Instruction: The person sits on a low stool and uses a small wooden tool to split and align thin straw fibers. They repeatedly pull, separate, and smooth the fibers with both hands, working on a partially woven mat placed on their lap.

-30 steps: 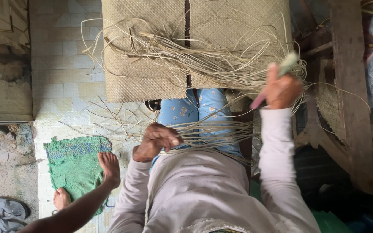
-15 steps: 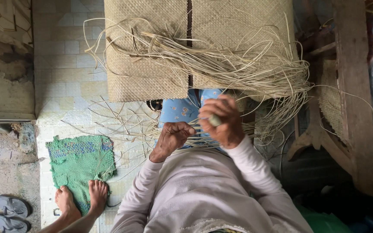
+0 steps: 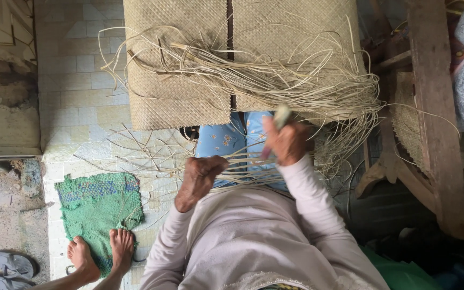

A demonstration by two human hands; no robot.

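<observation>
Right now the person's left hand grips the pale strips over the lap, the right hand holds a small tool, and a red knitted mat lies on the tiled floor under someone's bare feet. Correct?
Not quite: the knitted mat is green, not red, as the head view shows. The rest holds: the left hand grips the pale strips, the right hand holds a small tool, and bare feet rest on the mat.

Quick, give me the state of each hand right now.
Left hand: closed on a bundle of pale straw strips.
Right hand: closed around a small pale green tool, above the same strips.
</observation>
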